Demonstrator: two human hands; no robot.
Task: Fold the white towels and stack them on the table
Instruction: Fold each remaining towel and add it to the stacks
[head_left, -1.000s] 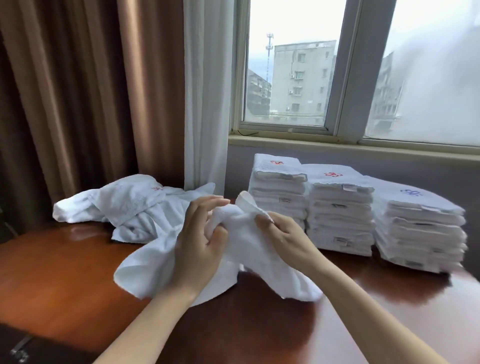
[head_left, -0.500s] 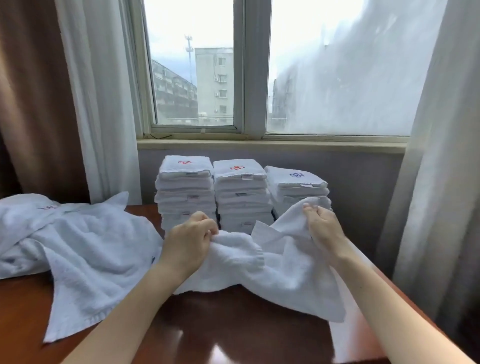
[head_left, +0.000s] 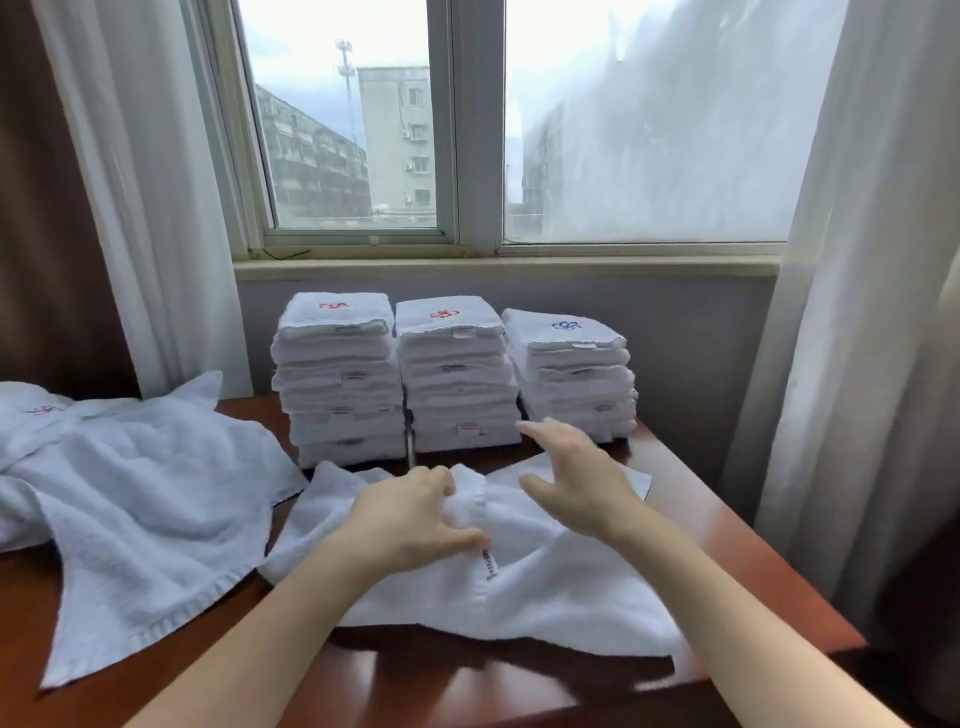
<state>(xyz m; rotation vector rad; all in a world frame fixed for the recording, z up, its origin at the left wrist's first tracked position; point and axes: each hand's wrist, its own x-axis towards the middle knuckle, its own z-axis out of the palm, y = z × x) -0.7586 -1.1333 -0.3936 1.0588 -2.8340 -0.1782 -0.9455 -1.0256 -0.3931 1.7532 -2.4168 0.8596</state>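
Observation:
A white towel (head_left: 545, 587) lies spread on the brown wooden table (head_left: 415, 686) in front of me. My left hand (head_left: 415, 514) pinches a bunched fold near the towel's middle, beside its small label. Spread-fingered and holding nothing, my right hand (head_left: 576, 478) hovers just above the towel's far right part. Three stacks of folded white towels stand at the table's far edge below the window: the left stack (head_left: 340, 379), the middle stack (head_left: 457, 374) and the right stack (head_left: 576, 374).
A heap of unfolded white towels (head_left: 130, 483) covers the table's left side and hangs over its front. Curtains (head_left: 872, 312) hang on both sides of the window. The table's right edge (head_left: 753, 519) runs close to the right curtain.
The towel has come down from being held up and now lies on the table. My right hand has let go of its corner and opened. The left hand still grips the cloth.

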